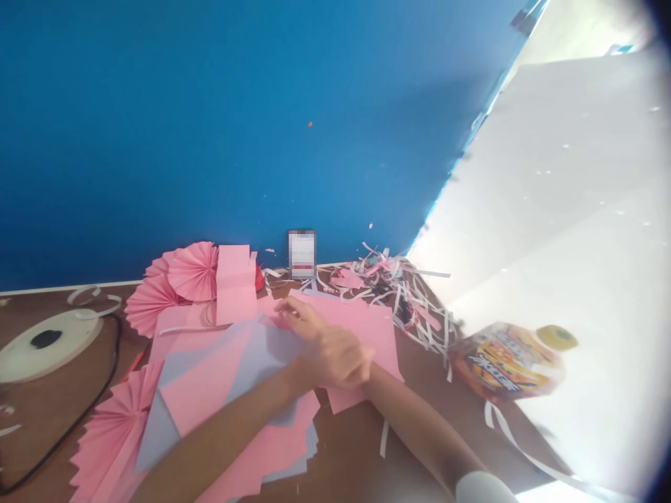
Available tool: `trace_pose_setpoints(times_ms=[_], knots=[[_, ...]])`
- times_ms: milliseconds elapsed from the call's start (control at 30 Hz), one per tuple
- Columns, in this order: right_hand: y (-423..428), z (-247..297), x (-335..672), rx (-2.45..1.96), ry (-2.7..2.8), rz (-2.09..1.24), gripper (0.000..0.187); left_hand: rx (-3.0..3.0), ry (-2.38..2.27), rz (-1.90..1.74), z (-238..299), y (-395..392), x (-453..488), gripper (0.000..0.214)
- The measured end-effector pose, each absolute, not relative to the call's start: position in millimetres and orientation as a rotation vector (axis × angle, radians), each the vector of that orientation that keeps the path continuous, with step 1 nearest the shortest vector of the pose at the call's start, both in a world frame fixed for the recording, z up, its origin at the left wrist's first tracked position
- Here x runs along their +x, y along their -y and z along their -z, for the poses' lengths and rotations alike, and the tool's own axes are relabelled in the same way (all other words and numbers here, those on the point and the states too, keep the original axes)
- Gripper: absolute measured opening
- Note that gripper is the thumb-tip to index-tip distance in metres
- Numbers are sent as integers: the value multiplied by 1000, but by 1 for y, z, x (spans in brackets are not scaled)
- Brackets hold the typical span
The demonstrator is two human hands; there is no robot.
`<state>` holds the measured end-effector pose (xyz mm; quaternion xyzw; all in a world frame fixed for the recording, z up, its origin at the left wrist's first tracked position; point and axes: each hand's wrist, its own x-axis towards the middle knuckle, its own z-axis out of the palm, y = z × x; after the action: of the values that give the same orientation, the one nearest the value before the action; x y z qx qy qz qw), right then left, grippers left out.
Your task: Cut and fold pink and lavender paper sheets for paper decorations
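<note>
My left hand (340, 355) is wrapped around my right wrist, its fingers curled over it. Beyond that grip, my right hand (300, 318) points to the upper left, its fingers loosely stretched out and holding nothing that I can see. Both hands are above a pile of pink paper sheets (367, 328) and greyish-lilac sheets (262, 360) with zigzag-cut edges. To the left, pleated pink paper fans (193, 271) lie near a pink paper strip (237, 283). Another pleated fan (118, 426) lies nearer to me.
A phone (302, 253) stands against the blue wall (262, 126). Paper shavings (409, 300) heap at the back right. A plastic bottle (508, 360) with a yellow cap lies right. At left are a pale oval object (49, 346) and a black cable (94, 402).
</note>
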<state>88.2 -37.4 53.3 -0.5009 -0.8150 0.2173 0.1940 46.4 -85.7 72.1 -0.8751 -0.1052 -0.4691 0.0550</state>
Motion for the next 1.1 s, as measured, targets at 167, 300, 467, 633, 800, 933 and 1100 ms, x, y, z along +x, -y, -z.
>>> trace_pose_setpoints(times_ms=[167,300,467,633,800,933,1100], knots=[[51,-41,78,-890,2448,-813,82,-2671,-139,1511,-70,118,95,14],[64,-33,68,-871,2538,-689,80,-2728,-291,1363,-70,129,116,18],[77,-37,61,-769,2650,-435,49,-2812,-264,1289,-73,134,123,21],[78,-37,61,-829,2589,-455,47,-2869,-167,1303,-70,137,121,15],[73,-32,61,-914,2541,-578,55,-2954,-168,1265,-72,141,118,14],[75,-35,60,-754,2524,-640,46,-3002,-138,1263,-78,144,116,17],[79,-46,61,-537,2540,-724,45,-3050,-134,1066,-80,141,114,19]])
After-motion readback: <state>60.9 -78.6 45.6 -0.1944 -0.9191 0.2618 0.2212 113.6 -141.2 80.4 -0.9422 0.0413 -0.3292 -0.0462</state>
